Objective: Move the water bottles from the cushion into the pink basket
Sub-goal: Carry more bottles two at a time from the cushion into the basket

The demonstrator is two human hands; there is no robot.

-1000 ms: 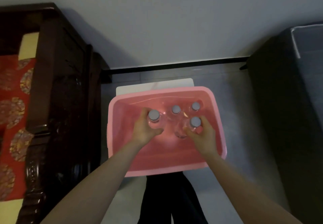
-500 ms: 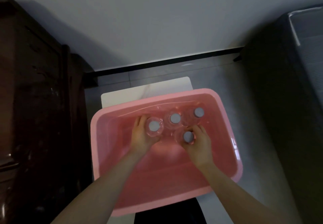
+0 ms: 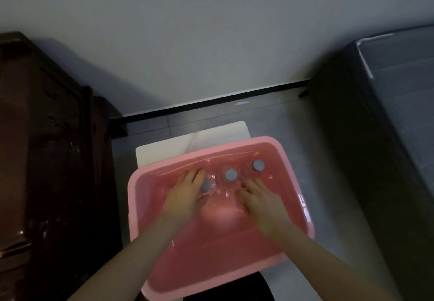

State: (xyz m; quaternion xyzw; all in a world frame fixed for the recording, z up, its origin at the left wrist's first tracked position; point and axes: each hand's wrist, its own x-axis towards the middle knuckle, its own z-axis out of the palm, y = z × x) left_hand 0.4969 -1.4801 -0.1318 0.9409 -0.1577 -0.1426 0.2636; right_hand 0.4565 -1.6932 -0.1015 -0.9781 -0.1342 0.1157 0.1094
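The basket (image 3: 223, 260) sits on a white surface (image 3: 187, 143), with both hands inside it. The left hand (image 3: 187, 197) grips the first bottle (image 3: 206, 185). The right hand (image 3: 258, 200) covers a second bottle (image 3: 233, 197), its grip unclear. Just beyond the fingertips stand a third bottle (image 3: 231, 175) and a fourth bottle (image 3: 258, 165).

1 pink basket (image 3: 303, 197); 4 water bottles (image 3: 231, 175), 1 half-hidden; 2 hands (image 3: 187, 195).

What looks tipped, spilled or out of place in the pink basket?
Nothing stands out. The water bottles stand upright inside the pink basket, with no spill showing. The left hand and right hand each hold one.
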